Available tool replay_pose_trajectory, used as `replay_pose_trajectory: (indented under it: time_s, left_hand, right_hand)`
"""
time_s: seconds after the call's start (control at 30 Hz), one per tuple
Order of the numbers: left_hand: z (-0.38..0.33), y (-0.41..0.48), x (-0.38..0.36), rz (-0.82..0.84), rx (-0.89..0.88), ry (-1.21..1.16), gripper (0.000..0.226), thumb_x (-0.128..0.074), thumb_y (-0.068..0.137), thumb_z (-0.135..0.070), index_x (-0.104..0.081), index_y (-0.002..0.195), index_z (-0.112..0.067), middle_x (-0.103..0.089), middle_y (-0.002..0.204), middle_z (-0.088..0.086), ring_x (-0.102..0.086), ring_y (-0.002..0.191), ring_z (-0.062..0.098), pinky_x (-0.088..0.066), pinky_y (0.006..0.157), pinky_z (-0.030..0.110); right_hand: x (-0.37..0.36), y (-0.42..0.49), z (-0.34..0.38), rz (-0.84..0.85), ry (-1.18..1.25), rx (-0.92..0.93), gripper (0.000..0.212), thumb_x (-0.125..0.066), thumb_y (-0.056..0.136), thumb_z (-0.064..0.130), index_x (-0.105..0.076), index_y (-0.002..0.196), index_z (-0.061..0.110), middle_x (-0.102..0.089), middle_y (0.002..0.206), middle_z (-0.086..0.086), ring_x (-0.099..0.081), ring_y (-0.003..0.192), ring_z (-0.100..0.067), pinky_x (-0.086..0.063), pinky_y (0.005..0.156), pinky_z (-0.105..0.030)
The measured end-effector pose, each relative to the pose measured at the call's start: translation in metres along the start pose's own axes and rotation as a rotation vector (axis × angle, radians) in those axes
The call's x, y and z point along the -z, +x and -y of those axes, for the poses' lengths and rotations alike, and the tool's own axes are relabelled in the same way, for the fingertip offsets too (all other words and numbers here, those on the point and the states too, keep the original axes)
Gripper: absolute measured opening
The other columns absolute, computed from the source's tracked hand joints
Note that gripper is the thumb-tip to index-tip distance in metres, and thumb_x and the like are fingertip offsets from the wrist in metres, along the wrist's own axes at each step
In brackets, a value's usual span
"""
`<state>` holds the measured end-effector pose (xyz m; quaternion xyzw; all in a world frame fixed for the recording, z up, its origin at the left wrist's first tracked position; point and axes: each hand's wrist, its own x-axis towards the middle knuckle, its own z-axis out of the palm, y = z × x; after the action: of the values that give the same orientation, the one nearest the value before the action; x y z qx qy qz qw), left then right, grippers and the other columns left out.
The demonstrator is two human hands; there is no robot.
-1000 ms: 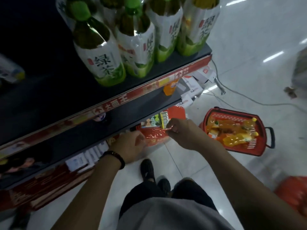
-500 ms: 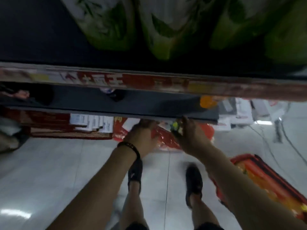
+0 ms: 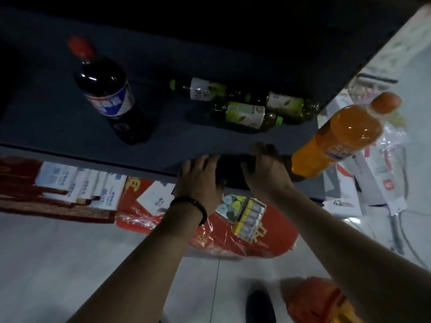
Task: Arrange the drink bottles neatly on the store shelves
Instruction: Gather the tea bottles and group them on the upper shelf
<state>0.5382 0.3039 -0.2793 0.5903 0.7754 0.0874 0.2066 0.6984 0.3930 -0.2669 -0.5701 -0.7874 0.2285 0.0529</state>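
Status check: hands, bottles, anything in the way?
Left hand, right hand on shelf edge, grip unclear. Three green-capped tea bottles lying flat. Dark cola bottle, orange soda bottle upright.

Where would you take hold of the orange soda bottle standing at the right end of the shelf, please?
Probably around its lower body, just below the label, coming from the open aisle side with the right hand, which is nearest. The orange soda bottle stands upright at the shelf corner, and its waist looks narrow enough to wrap.

Left hand (image 3: 200, 178) flat, fingers spread; right hand (image 3: 268, 173) likewise.
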Motion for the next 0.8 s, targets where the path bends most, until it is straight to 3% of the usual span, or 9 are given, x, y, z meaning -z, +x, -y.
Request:
replay_pose_trajectory:
  time_s: [0.1, 0.2, 0.3, 0.37, 0.43, 0.5, 0.57, 0.7, 0.8]
  left_hand:
    - [0.000, 0.001, -0.013, -0.090, 0.015, 0.062, 0.070, -0.058, 0.099, -0.048, -0.029, 0.160, -0.029, -0.036, 0.159, -0.004, -0.030, 0.144, 0.032, -0.036, 0.118, 0.056]
    - [-0.003, 0.001, -0.019, -0.157, 0.018, 0.119, 0.058, -0.051, 0.099, -0.054, -0.039, 0.151, -0.033, -0.044, 0.149, -0.004, -0.039, 0.133, 0.030, -0.041, 0.109, 0.054]
    - [-0.006, 0.003, -0.020, -0.166, 0.028, 0.144, 0.052, -0.051, 0.099, -0.055, -0.043, 0.146, -0.034, -0.046, 0.144, -0.004, -0.042, 0.130, 0.029, -0.041, 0.105, 0.054]
    - [-0.007, 0.006, -0.016, -0.174, 0.030, 0.125, 0.049, -0.051, 0.100, -0.055, -0.043, 0.144, -0.035, -0.048, 0.143, -0.005, -0.043, 0.130, 0.029, -0.041, 0.105, 0.054]
    - [-0.009, 0.015, -0.007, -0.171, 0.014, 0.092, 0.045, -0.051, 0.101, -0.054, -0.043, 0.140, -0.035, -0.050, 0.139, -0.003, -0.045, 0.129, 0.030, -0.044, 0.105, 0.053]
    - [-0.014, 0.031, 0.002, -0.184, -0.024, 0.074, 0.045, -0.054, 0.099, -0.050, -0.043, 0.139, -0.033, -0.050, 0.140, 0.002, -0.046, 0.130, 0.033, -0.046, 0.103, 0.052]
    - [-0.023, 0.053, 0.007, -0.208, -0.096, 0.078, 0.056, -0.064, 0.095, -0.043, -0.039, 0.143, -0.029, -0.038, 0.154, 0.008, -0.039, 0.138, 0.037, -0.046, 0.106, 0.053]
    - [-0.042, 0.105, 0.016, -0.204, -0.185, 0.125, 0.088, -0.077, 0.086, -0.032, -0.026, 0.156, -0.022, -0.006, 0.173, 0.009, -0.007, 0.159, 0.039, -0.027, 0.125, 0.058]
    - [-0.043, 0.128, 0.022, -0.120, -0.182, 0.244, 0.103, -0.079, 0.082, -0.035, -0.017, 0.162, -0.016, -0.006, 0.174, 0.008, -0.001, 0.160, 0.039, -0.012, 0.128, 0.060]
  right_hand:
    - [-0.014, 0.015, -0.002, -0.144, -0.027, 0.024, 0.056, -0.060, 0.101, 0.033, -0.038, 0.148, 0.014, -0.041, 0.140, -0.017, -0.045, 0.128, -0.036, -0.049, 0.102, -0.048]
    - [-0.013, 0.043, 0.006, -0.287, -0.128, 0.008, 0.066, -0.065, 0.095, 0.033, -0.036, 0.150, 0.012, -0.038, 0.145, -0.018, -0.039, 0.132, -0.037, -0.044, 0.109, -0.046]
    - [0.002, 0.078, 0.011, -0.272, -0.177, -0.002, 0.082, -0.077, 0.083, 0.026, -0.034, 0.151, 0.012, -0.031, 0.156, -0.019, -0.032, 0.144, -0.041, -0.040, 0.115, -0.052]
    - [0.013, 0.102, 0.013, -0.227, -0.111, 0.000, 0.077, -0.075, 0.080, 0.018, -0.038, 0.148, 0.010, -0.030, 0.159, -0.018, -0.027, 0.147, -0.041, -0.034, 0.118, -0.054]
    - [0.024, 0.126, 0.011, -0.286, -0.051, -0.024, 0.068, -0.069, 0.084, 0.015, -0.043, 0.147, 0.008, -0.035, 0.159, -0.016, -0.028, 0.149, -0.039, -0.029, 0.121, -0.053]
    - [0.033, 0.144, 0.005, -0.314, -0.052, -0.095, 0.067, -0.062, 0.091, 0.015, -0.038, 0.153, 0.009, -0.032, 0.163, -0.015, -0.021, 0.154, -0.038, -0.019, 0.126, -0.054]
    - [0.034, 0.150, 0.001, -0.253, -0.072, -0.156, 0.068, -0.057, 0.096, 0.020, -0.030, 0.158, 0.010, -0.029, 0.165, -0.014, -0.014, 0.157, -0.038, -0.011, 0.128, -0.057]
    - [0.027, 0.132, 0.002, -0.303, -0.190, -0.174, 0.052, -0.049, 0.097, 0.037, -0.046, 0.143, 0.013, -0.040, 0.146, -0.015, -0.034, 0.136, -0.041, -0.027, 0.112, -0.056]
    - [0.028, 0.114, 0.004, -0.285, -0.250, -0.206, 0.047, -0.047, 0.092, 0.041, -0.052, 0.130, 0.014, -0.039, 0.137, -0.018, -0.036, 0.127, -0.043, -0.029, 0.106, -0.057]
